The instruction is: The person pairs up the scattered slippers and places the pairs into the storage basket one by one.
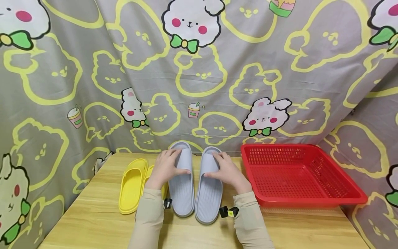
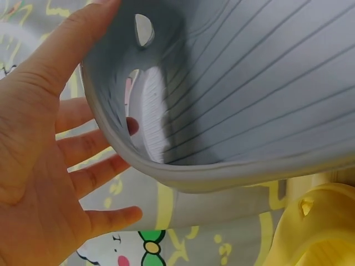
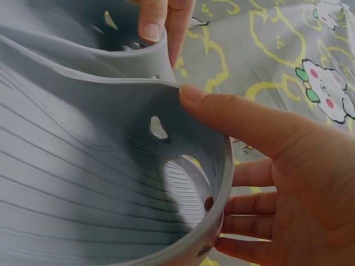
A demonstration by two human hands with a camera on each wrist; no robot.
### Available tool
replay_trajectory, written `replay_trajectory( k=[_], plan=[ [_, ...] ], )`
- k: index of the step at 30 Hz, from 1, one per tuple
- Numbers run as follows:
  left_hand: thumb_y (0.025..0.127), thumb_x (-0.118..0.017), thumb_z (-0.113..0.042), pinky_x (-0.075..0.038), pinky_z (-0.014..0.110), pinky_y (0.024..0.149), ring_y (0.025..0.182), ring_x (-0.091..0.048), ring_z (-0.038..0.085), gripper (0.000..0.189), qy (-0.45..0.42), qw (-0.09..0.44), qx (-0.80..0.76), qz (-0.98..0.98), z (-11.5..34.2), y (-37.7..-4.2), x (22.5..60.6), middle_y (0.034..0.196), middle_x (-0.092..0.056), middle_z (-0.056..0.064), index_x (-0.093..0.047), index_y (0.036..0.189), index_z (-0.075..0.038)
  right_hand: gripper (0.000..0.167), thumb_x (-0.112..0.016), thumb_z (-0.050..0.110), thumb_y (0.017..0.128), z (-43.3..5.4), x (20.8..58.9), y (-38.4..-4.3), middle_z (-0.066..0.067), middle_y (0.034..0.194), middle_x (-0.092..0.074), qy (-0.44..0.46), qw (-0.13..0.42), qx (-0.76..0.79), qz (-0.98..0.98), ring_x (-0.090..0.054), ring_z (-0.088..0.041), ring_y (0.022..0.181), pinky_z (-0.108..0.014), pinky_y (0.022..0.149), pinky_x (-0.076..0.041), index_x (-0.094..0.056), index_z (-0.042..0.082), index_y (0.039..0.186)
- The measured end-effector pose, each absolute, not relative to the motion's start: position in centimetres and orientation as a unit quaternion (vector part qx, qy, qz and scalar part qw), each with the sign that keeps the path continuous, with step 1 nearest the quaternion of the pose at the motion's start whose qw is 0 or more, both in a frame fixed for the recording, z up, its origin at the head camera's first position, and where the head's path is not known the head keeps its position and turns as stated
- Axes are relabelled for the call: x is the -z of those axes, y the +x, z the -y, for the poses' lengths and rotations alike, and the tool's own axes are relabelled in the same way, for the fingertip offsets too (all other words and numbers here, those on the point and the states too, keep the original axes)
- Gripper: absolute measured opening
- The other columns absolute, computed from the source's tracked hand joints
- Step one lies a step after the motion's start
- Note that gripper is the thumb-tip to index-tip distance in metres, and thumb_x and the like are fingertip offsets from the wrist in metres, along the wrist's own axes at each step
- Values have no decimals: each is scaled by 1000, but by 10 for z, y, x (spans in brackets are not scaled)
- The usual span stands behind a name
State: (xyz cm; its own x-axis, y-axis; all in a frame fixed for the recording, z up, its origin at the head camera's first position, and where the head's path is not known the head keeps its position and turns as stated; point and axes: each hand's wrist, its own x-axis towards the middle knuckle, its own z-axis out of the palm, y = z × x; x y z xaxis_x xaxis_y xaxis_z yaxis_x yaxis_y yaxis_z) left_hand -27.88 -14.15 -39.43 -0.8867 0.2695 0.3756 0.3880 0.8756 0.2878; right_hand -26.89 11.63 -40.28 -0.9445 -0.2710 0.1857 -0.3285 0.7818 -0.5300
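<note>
Two grey ridged slippers stand side by side in the middle of the table, toes toward the curtain. My left hand (image 1: 166, 166) holds the left slipper (image 1: 181, 195) across its strap, thumb on the inner side. In the left wrist view its fingers spread along the strap's outside, with one fingertip by an opening in it. My right hand (image 1: 228, 172) holds the right slipper (image 1: 209, 200) the same way. The right wrist view shows its thumb on the strap's rim (image 3: 166, 84) and the other fingers round the outside. The slippers' toes are partly covered by the hands.
Left of the grey slippers lies a pair of yellow clogs (image 1: 130, 188), one mostly hidden behind my left arm. A red perforated basket (image 1: 311, 200) stands on the right side of the wooden table (image 1: 90, 207). A patterned curtain (image 1: 214, 86) hangs behind.
</note>
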Motion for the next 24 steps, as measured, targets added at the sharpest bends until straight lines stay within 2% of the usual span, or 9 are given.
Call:
replay_trajectory(
  k=[11, 24],
  plan=[
    [63, -83, -61, -35, 56, 108, 124, -49, 38, 99, -136, 183, 214, 950, 148, -272, 394, 140, -55, 14, -51, 142, -10, 98, -82, 53, 71, -119, 397, -265, -16, 138, -45, 151, 70, -292, 942, -44, -30, 123, -46, 102, -49, -40, 10, 149],
    [65, -81, -61, -37, 59, 106, 130, -44, 40, 101, -94, 169, 242, 951, 160, -268, 395, 143, -50, 17, -45, 146, -13, 98, -81, 55, 71, -124, 397, -265, -18, 136, -45, 152, 89, -289, 941, -46, -32, 121, -46, 99, -50, -42, 7, 147]
  ],
)
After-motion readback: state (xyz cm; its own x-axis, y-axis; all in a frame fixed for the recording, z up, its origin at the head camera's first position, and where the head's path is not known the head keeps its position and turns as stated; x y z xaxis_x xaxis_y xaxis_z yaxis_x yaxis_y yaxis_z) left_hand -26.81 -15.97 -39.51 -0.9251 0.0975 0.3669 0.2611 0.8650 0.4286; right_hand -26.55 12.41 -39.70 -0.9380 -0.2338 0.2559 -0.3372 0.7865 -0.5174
